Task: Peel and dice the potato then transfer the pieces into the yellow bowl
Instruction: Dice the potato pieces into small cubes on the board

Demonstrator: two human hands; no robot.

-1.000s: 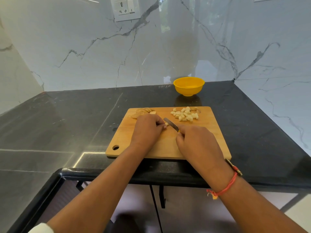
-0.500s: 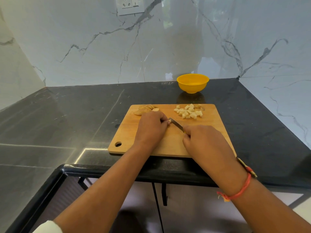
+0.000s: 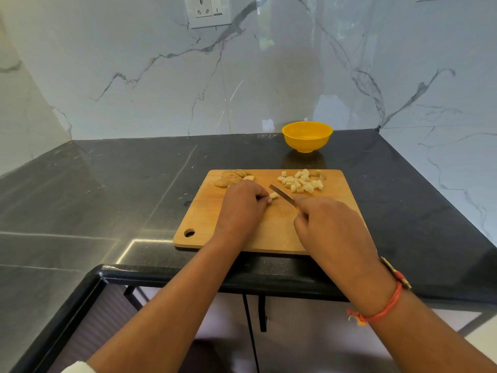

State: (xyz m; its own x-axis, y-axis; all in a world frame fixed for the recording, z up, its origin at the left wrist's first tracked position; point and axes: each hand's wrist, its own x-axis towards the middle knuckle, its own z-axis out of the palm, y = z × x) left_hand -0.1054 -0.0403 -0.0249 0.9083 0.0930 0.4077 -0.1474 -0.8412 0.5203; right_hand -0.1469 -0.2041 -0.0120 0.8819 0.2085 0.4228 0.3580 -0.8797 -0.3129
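Note:
On the wooden cutting board [image 3: 242,238] my left hand [image 3: 242,205] holds down a small pale potato piece [image 3: 273,195] with curled fingers; most of the piece is hidden under them. My right hand [image 3: 328,230] grips a knife [image 3: 282,194] whose blade points up-left, its edge just right of the potato piece. A heap of diced potato cubes [image 3: 301,181] lies at the board's far right. Brown potato peels [image 3: 232,177] and one pale chunk [image 3: 248,178] lie at the board's far left. The yellow bowl [image 3: 307,136] stands behind the board near the wall.
The board sits on a black stone counter [image 3: 107,189], close to its front edge. White marble walls enclose the back and right side. A wall socket [image 3: 207,10] is high up on the back wall.
The knife blade has drawn a little to the right of my left fingers, so the end of the potato piece now shows. Both hands stay over the board's middle.

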